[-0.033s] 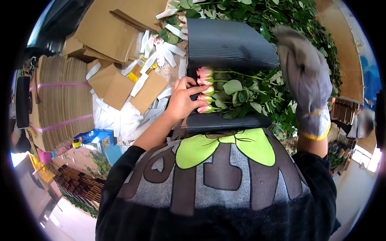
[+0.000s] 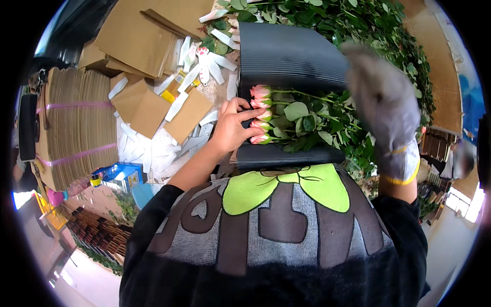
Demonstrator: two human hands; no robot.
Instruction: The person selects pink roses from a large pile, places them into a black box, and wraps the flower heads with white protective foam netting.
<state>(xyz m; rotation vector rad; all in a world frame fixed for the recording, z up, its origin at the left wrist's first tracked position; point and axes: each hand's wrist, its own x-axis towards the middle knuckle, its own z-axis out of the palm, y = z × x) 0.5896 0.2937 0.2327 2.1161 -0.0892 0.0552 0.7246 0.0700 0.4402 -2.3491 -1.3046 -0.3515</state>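
Several pink roses (image 2: pixel 261 97) lie with their blooms lined up at the left and their leafy stems (image 2: pixel 312 115) running right, in a black ribbed trough (image 2: pixel 291 53). My bare left hand (image 2: pixel 233 123) is at the blooms, index finger and thumb closed around one of them, the other fingers curled at the edge. A grey work glove with a yellow cuff covers my right hand (image 2: pixel 381 94). It hovers over the stem ends at the trough's right side, its fingers smeared by motion, so its grip does not show.
Left of the trough lie white foam-like sleeves (image 2: pixel 209 66) and cardboard pieces (image 2: pixel 148 112). A strapped cardboard stack (image 2: pixel 79 128) stands farther left, near a blue box (image 2: pixel 123 175). Leafy rose stems (image 2: pixel 368 20) are heaped beyond and to the right.
My gloved right hand has shifted slightly left and toward me over the stems. My left hand and the roses have stayed put.
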